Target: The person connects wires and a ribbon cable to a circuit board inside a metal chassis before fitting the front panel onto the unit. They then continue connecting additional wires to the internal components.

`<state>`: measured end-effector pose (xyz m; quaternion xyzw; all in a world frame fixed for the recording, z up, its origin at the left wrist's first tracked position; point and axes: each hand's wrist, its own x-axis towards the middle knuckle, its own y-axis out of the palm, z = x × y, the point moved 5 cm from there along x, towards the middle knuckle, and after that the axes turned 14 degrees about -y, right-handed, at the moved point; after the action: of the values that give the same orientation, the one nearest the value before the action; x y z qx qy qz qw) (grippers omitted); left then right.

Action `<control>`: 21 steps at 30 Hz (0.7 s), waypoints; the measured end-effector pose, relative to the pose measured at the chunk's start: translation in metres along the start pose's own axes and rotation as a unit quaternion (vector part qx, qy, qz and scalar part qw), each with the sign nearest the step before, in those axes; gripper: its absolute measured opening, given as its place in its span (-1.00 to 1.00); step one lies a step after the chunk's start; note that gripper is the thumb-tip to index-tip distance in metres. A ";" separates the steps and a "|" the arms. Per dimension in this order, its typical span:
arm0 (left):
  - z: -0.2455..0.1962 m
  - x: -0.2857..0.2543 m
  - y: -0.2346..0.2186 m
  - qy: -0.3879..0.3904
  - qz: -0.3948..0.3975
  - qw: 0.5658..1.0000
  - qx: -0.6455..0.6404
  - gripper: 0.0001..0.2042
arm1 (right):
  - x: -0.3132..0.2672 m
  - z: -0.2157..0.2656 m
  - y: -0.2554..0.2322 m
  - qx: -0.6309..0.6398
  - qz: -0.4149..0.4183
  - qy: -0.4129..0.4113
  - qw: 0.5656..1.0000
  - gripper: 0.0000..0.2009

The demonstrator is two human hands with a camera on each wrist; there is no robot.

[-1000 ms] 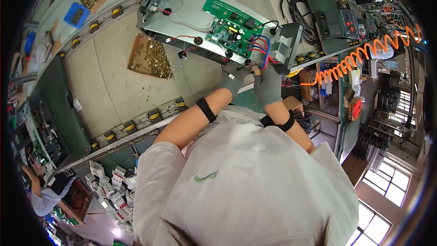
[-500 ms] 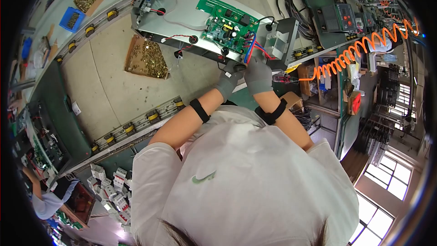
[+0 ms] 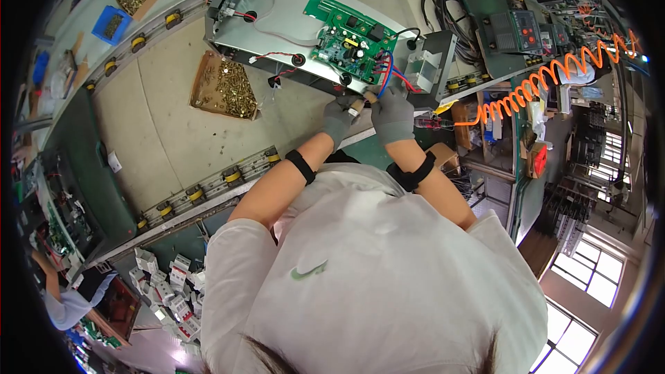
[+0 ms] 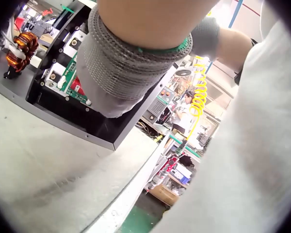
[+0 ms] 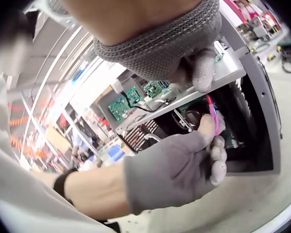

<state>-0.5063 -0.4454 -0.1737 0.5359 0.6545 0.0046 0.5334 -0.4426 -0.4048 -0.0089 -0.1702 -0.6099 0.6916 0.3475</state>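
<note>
Both hands wear grey gloves with some bare fingertips. The left hand (image 3: 338, 118) is at the near edge of an open metal chassis (image 3: 277, 41). In the right wrist view, the left hand (image 5: 169, 170) pinches red and blue wires (image 5: 215, 116) between thumb and fingers inside the dark side opening. The right hand (image 3: 393, 116) is close beside it, curled fingers gripping the wires where they come down from a green circuit board (image 3: 350, 43). Its glove (image 5: 160, 58) sits over the chassis rim, one finger bent right above them. In the left wrist view the left glove (image 4: 121, 73) hides its own fingers.
A cardboard tray of brass fasteners (image 3: 225, 86) lies left of the chassis. A blue bin (image 3: 111, 23) stands farther left. An orange coiled hose (image 3: 533, 86) hangs at the right, attached to a tool (image 3: 433, 123). Black cables (image 3: 454, 24) lie behind the chassis.
The left hand has shifted slightly left and turned, showing its thumb. The right hand has moved a little left since one second ago, and the red and blue wires have shifted with it.
</note>
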 end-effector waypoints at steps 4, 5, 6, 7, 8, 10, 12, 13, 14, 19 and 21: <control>0.003 0.006 -0.016 0.010 -0.084 0.996 -0.004 -0.89 | 0.001 0.016 -0.030 0.110 0.001 0.058 0.992 -0.84; -0.003 0.001 -0.019 0.070 -0.156 0.972 0.164 -0.91 | 0.001 0.015 -0.029 0.110 0.002 0.057 0.992 -0.84; -0.004 -0.002 -0.021 0.069 -0.156 0.972 0.164 -0.91 | 0.001 0.015 -0.031 0.080 -0.013 0.044 0.996 -0.85; -0.009 -0.008 -0.025 0.110 -0.172 0.958 0.199 -0.92 | 0.001 0.014 -0.033 0.049 -0.029 0.031 0.998 -0.85; -0.014 -0.014 -0.028 0.150 -0.186 0.942 0.236 -0.92 | 0.000 0.009 -0.025 0.048 -0.029 0.034 0.998 -0.85; -0.016 -0.020 -0.043 0.138 -0.200 0.910 0.335 -0.90 | 0.001 -0.001 -0.006 0.014 0.005 0.053 0.999 -0.87; -0.027 -0.021 -0.042 0.132 -0.216 0.867 0.429 -0.87 | 0.002 -0.003 -0.006 -0.026 0.027 0.074 0.996 -0.86; -0.028 -0.022 -0.041 0.099 -0.209 0.865 0.445 -0.85 | 0.002 -0.003 -0.006 -0.013 0.025 0.069 0.997 -0.85; -0.029 -0.025 -0.041 0.066 -0.202 0.862 0.460 -0.82 | 0.000 -0.003 -0.006 0.000 0.023 0.063 0.998 -0.84; -0.035 -0.016 -0.039 0.080 -0.243 0.785 0.565 -0.78 | -0.002 -0.010 -0.003 0.016 0.010 0.082 0.996 -0.84; -0.036 -0.016 -0.040 0.066 -0.259 0.760 0.592 -0.76 | -0.003 -0.008 0.000 0.007 0.024 0.115 0.993 -0.85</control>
<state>-0.5619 -0.4532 -0.1700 0.5538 0.6740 -0.4868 0.0460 -0.4349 -0.4015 -0.0110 -0.2607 -0.5565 0.6798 0.4003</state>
